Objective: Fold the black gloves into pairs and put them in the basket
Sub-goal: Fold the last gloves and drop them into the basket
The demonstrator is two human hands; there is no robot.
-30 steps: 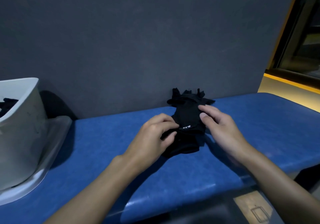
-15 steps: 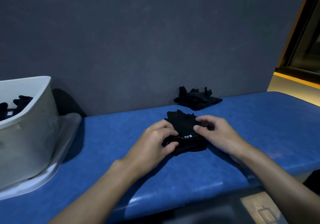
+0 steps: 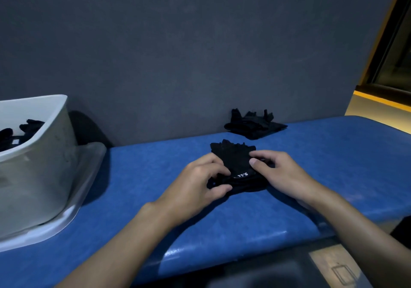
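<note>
1. Drawn clear of the pile [image 3: 253,126] at the wall [image 3: 178,43] over the past second, the pair [image 3: 235,158] is now seen lying mid-bench [image 3: 144,176], with both hands kept on it.
2. The pair is gripped at its near left edge by the left hand [image 3: 200,181], whose fingers are curled over the top while the thumb is tucked against the front. Its right side is pinched between the thumb and curled fingers of the right hand [image 3: 282,172]. A white logo is shown on the cuff between the two hands.
3. Work already done can be read from the basket [image 3: 51,154] at the far left, which is stood on a tray [image 3: 89,172]. Black gloves [image 3: 31,124] are visible inside it, though how many cannot be counted.
4. The pair in hand is judged to be mid-fold: it is stacked and held flat but not yet lifted, and it lies well apart from the basket.
5. The pile remains untouched against the wall, so at least one more pair is judged to be left. The task is reckoned well under way but not finished.
</note>
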